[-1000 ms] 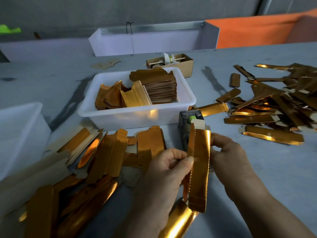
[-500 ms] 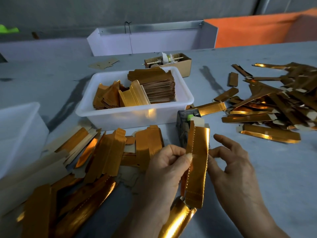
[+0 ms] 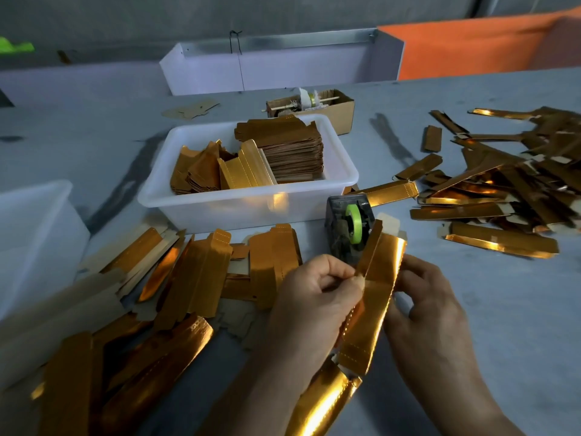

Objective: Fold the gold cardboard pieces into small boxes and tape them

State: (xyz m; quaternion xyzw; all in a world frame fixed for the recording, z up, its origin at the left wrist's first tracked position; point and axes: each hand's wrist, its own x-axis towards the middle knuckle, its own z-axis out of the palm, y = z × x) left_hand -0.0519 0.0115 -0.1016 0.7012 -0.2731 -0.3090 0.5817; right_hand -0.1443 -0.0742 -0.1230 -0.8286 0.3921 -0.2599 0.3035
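Observation:
A long gold cardboard piece (image 3: 374, 297) stands nearly upright between my hands, partly folded along its length. My left hand (image 3: 314, 297) pinches its left edge between thumb and fingers. My right hand (image 3: 430, 297) curls round its right side from behind. Just beyond the piece sits a dark tape dispenser (image 3: 347, 228) with a green roll. Flat gold pieces (image 3: 195, 278) lie spread at the left. A heap of folded gold boxes (image 3: 503, 196) covers the table at the right. Another gold piece (image 3: 320, 404) lies under my left wrist.
A white plastic tub (image 3: 251, 206) holding stacked gold blanks stands behind the dispenser. Another white tub (image 3: 34, 234) is at the far left. A small brown carton (image 3: 333, 111) with tools and a white tray (image 3: 270, 67) stand further back on the grey table.
My right hand, which had opened and come off the piece, has closed round its right side again. The piece has tilted a little to the right and opened wider at the top.

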